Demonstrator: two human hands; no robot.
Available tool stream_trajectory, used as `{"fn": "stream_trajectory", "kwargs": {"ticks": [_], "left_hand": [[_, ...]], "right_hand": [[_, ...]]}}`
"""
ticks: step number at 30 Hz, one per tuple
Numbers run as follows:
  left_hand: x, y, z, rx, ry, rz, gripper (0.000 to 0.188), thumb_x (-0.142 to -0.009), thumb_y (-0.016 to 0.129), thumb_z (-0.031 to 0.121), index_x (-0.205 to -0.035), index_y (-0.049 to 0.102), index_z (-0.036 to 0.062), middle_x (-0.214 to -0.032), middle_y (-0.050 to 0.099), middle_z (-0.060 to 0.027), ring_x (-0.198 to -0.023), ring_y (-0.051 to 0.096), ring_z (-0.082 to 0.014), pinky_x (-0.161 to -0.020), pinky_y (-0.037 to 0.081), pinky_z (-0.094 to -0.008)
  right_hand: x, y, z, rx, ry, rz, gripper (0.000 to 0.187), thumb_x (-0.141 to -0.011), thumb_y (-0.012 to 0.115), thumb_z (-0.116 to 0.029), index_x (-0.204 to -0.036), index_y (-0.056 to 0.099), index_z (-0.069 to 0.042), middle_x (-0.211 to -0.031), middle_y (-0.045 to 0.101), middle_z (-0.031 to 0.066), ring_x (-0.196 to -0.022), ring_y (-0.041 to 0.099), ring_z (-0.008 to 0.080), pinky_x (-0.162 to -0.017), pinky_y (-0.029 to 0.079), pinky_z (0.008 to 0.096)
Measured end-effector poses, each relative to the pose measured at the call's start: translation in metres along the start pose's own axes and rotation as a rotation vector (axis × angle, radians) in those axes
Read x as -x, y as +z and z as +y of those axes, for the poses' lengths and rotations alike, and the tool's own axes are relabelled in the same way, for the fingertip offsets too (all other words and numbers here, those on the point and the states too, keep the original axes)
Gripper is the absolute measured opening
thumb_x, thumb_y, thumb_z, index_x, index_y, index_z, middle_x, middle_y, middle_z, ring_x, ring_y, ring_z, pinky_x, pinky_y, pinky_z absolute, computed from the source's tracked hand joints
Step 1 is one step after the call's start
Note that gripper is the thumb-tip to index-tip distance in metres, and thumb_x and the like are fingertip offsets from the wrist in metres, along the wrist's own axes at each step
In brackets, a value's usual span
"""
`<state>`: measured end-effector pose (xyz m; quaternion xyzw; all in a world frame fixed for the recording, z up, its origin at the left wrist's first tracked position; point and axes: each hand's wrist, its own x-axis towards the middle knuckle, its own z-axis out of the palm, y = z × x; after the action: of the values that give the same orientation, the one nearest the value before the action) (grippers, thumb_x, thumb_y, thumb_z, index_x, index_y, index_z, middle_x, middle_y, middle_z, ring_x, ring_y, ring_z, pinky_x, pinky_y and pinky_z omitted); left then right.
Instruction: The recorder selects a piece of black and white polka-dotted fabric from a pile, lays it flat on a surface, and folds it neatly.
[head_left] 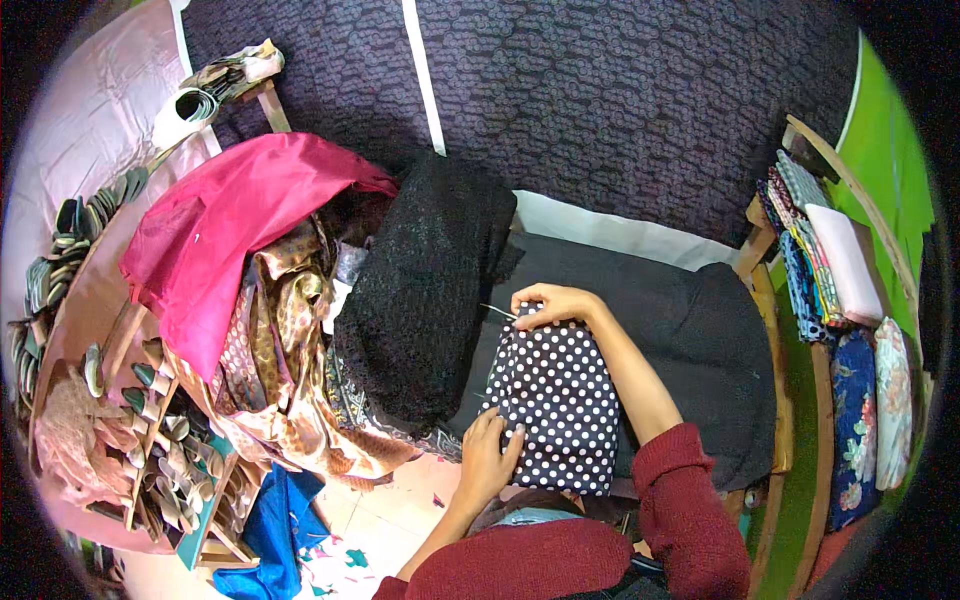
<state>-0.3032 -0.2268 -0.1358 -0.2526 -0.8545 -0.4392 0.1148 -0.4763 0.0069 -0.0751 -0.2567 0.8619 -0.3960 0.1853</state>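
A black cloth with white polka dots (560, 410) lies folded in front of me, over a dark cloth-covered surface (690, 350). My right hand (555, 303) is closed at its far edge, fingers bent over the fabric. A thin pale stick-like piece (497, 311) juts out left of those fingers; its kind is too small to make out. Lower down, my left hand (488, 460) rests along the left edge of the dotted cloth, thumb and fingers apart. A bulky black textured fabric (420, 300) sits just left of the dotted cloth.
Pink cloth (250, 200) and shiny gold patterned fabric (300, 290) pile up at left. Wooden racks hold bundled pieces (180, 440). Blue cloth (265, 540) and scraps (355, 557) lie on the floor. Folded fabrics (840, 260) stack at right. A dark patterned curtain (620, 100) hangs ahead.
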Motion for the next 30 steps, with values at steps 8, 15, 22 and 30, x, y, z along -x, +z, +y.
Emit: {"fn": "stream_trajectory", "kwargs": {"ticks": [8, 15, 22, 30], "left_hand": [[0.003, 0.003, -0.056, 0.707, -0.651, -0.084, 0.024, -0.088, 0.051, 0.024, -0.085, 0.052, 0.0006, -0.074, 0.052, -0.0009, -0.071, 0.045, -0.0078, -0.063, 0.039, -0.0244], [-0.005, -0.009, -0.016, 0.229, -0.331, 0.077, 0.023, -0.09, 0.045, 0.02, -0.107, 0.046, 0.005, -0.08, 0.059, -0.0126, -0.07, 0.058, -0.0216, -0.062, 0.044, -0.0315], [0.02, -0.005, -0.021, -0.209, -0.332, -0.06, 0.035, -0.086, 0.046, 0.014, -0.121, 0.046, 0.0132, -0.081, 0.063, -0.0153, -0.066, 0.062, -0.0303, -0.054, 0.047, -0.0372], [0.01, -0.016, -0.015, -0.277, -0.134, 0.039, 0.032, -0.085, 0.05, 0.017, -0.117, 0.055, 0.0152, -0.076, 0.06, -0.0097, -0.062, 0.059, -0.0251, -0.053, 0.046, -0.0341]], "right_hand": [[-0.031, 0.043, 0.004, 0.175, 0.277, 0.329, 0.047, -0.082, 0.048, -0.049, -0.091, 0.065, -0.007, -0.091, 0.063, 0.0193, -0.089, 0.06, 0.0329, -0.08, 0.045, 0.0402], [-0.03, 0.057, 0.009, 0.275, 0.327, 0.554, 0.039, -0.085, 0.044, -0.038, -0.081, 0.062, -0.004, -0.078, 0.062, 0.021, -0.078, 0.06, 0.0366, -0.075, 0.046, 0.0446], [-0.036, 0.063, 0.018, 0.473, 0.079, 0.714, 0.037, -0.082, 0.048, -0.036, -0.075, 0.067, -0.005, -0.068, 0.061, 0.0205, -0.065, 0.06, 0.0356, -0.069, 0.048, 0.0437], [0.012, 0.007, 0.021, -0.052, 0.059, 0.684, 0.038, -0.091, 0.038, -0.034, -0.096, 0.064, -0.006, -0.109, 0.058, 0.012, -0.106, 0.053, 0.0244, -0.093, 0.037, 0.0331]]}}
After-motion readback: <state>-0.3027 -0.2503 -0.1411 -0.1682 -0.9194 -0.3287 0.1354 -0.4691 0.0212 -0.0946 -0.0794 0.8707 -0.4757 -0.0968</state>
